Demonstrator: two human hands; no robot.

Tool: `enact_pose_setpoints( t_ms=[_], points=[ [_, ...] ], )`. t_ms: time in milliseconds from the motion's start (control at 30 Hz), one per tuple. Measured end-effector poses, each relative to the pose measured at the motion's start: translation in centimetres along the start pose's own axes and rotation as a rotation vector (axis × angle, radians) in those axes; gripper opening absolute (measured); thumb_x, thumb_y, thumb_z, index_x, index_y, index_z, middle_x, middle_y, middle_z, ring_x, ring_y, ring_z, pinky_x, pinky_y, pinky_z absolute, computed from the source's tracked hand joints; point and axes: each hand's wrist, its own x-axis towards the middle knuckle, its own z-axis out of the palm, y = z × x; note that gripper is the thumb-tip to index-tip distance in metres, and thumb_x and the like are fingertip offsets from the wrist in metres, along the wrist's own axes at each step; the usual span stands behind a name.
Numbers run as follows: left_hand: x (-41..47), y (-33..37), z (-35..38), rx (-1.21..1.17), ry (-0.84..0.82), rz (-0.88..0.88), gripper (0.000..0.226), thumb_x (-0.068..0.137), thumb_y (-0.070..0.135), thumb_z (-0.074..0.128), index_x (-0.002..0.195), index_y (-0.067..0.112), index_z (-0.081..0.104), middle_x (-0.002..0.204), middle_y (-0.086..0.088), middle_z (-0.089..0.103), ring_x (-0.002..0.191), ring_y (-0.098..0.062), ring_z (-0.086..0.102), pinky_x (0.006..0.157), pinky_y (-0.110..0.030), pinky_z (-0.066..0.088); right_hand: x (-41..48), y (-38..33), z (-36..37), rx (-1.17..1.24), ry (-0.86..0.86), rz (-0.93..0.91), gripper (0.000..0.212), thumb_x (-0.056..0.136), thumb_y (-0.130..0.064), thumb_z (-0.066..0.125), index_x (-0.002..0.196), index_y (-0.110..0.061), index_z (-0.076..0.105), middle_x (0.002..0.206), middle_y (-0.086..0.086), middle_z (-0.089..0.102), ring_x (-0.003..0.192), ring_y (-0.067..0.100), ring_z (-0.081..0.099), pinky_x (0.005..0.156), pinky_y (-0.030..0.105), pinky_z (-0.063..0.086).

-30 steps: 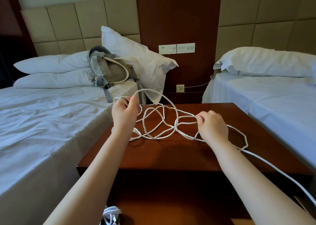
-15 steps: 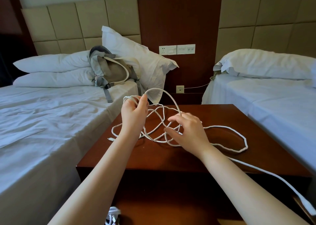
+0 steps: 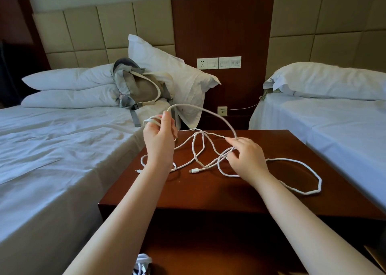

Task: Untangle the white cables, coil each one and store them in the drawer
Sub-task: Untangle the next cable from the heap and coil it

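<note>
A tangle of white cables [image 3: 198, 151] lies on the dark wooden nightstand [image 3: 229, 193] between two beds. My left hand [image 3: 159, 141] is raised above the nightstand's left side and grips several loops of cable wound round its fingers. An arc of cable runs from it to my right hand [image 3: 246, 159], which pinches strands in the middle of the tangle. A white plug [image 3: 194, 170] lies on the wood between my hands. One long loop [image 3: 313, 182] spreads out to the right. A coiled white cable [image 3: 143, 263] shows at the bottom edge, below the nightstand top.
A bed with white sheets [image 3: 52, 159] and a grey backpack [image 3: 140, 88] stands at the left. Another white bed [image 3: 334, 124] stands at the right. Wall sockets [image 3: 219, 62] sit on the wooden panel behind, with a thin wire [image 3: 242, 108] plugged in lower down.
My right hand let go of the strand at the right, moved left into the tangle and pinches strands there. My left hand rose slightly. The right-hand loop now lies slack on the wood.
</note>
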Motion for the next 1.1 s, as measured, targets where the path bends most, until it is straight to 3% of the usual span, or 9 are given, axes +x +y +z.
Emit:
enact_pose_setpoints(
  t_ms=[133, 300, 500, 633, 767, 833, 933, 1033, 1100],
  points=[
    [-0.4, -1.0, 0.1, 0.152, -0.055, -0.055, 0.048, 0.097, 0.018, 0.046, 0.049, 0.013, 0.048, 0.047, 0.001, 0.046, 0.046, -0.009, 0.043, 0.051, -0.022, 0.035, 0.3, 0.1, -0.8, 0.217, 0.32, -0.004, 0.023, 0.089, -0.005, 0.06, 0.11, -0.007, 0.069, 0.105, 0.006, 0.069, 0.102, 0.018, 0.056, 0.082, 0.007, 0.036],
    [-1.8, -1.0, 1.6, 0.295, -0.203, -0.163, 0.047, 0.098, 0.024, 0.045, 0.055, 0.006, 0.05, 0.048, -0.002, 0.048, 0.046, -0.008, 0.045, 0.053, -0.02, 0.042, 0.3, -0.3, -1.6, 0.408, 0.436, -0.005, 0.011, 0.095, -0.003, 0.051, 0.095, -0.014, 0.051, 0.082, -0.002, 0.061, 0.068, 0.008, 0.064, 0.059, 0.005, 0.047],
    [-3.2, -1.5, 2.2, 0.408, -0.489, -0.245, 0.05, 0.096, 0.028, 0.047, 0.051, 0.009, 0.048, 0.047, -0.005, 0.049, 0.044, -0.012, 0.044, 0.054, -0.02, 0.04, 0.6, -0.8, -2.5, 0.651, 0.462, 0.143, 0.018, 0.099, -0.008, 0.043, 0.11, -0.018, 0.034, 0.088, 0.0, 0.064, 0.052, 0.01, 0.063, 0.052, 0.014, 0.051],
    [-3.3, -1.6, 2.2, 0.428, -0.515, -0.31, 0.045, 0.094, 0.026, 0.05, 0.052, 0.009, 0.046, 0.047, -0.005, 0.049, 0.041, -0.01, 0.042, 0.049, -0.016, 0.04, 0.8, -0.6, -3.1, 0.781, 0.437, 0.3, 0.013, 0.102, -0.018, 0.038, 0.105, -0.022, 0.05, 0.064, 0.0, 0.056, 0.044, 0.006, 0.047, 0.046, 0.018, 0.04],
    [-3.4, -1.7, 2.3, 0.348, -0.511, -0.399, 0.037, 0.095, 0.02, 0.049, 0.06, 0.01, 0.041, 0.047, 0.0, 0.04, 0.037, -0.006, 0.035, 0.041, -0.015, 0.034, 0.8, -1.1, -3.4, 1.01, 0.183, 0.344, 0.025, 0.103, -0.023, 0.035, 0.096, -0.024, 0.059, 0.051, -0.003, 0.049, 0.044, 0.007, 0.042, 0.047, 0.021, 0.036],
    [-3.5, -1.9, 2.5, 0.348, -0.54, -0.439, 0.039, 0.095, 0.021, 0.049, 0.059, 0.009, 0.044, 0.042, 0.004, 0.04, 0.036, -0.006, 0.034, 0.044, -0.018, 0.033, 0.7, -1.4, -3.0, 0.882, 0.117, 0.315, 0.024, 0.103, -0.025, 0.036, 0.097, -0.024, 0.059, 0.052, -0.002, 0.05, 0.045, 0.007, 0.045, 0.047, 0.019, 0.04],
    [-3.8, -2.0, 2.8, 0.533, -0.624, -0.306, 0.034, 0.091, 0.025, 0.056, 0.065, 0.004, 0.064, 0.044, 0.005, 0.049, 0.043, -0.006, 0.045, 0.05, -0.018, 0.038, 0.4, -1.1, -2.3, 0.633, 0.097, 0.274, 0.019, 0.101, -0.026, 0.039, 0.098, -0.02, 0.057, 0.058, -0.001, 0.052, 0.047, 0.004, 0.048, 0.048, 0.016, 0.042],
    [-4.2, -2.2, 3.2, 0.674, -0.683, -0.162, 0.022, 0.088, 0.023, 0.061, 0.09, 0.003, 0.071, 0.074, -0.012, 0.065, 0.067, -0.015, 0.059, 0.056, -0.014, 0.042, -0.1, 0.0, -2.5, 0.368, -0.047, 0.259, 0.008, 0.099, -0.026, 0.045, 0.102, -0.022, 0.051, 0.067, -0.002, 0.059, 0.055, 0.008, 0.056, 0.051, 0.02, 0.044],
    [-4.4, -2.8, 3.5, 0.764, -0.632, -0.093, 0.024, 0.087, 0.025, 0.063, 0.096, 0.003, 0.069, 0.089, -0.012, 0.068, 0.081, -0.02, 0.063, 0.069, -0.025, 0.049, -0.4, 0.5, -3.0, 0.312, -0.15, 0.292, 0.011, 0.098, -0.025, 0.048, 0.109, -0.023, 0.048, 0.072, -0.001, 0.064, 0.057, 0.006, 0.059, 0.048, 0.016, 0.043]
  ],
)
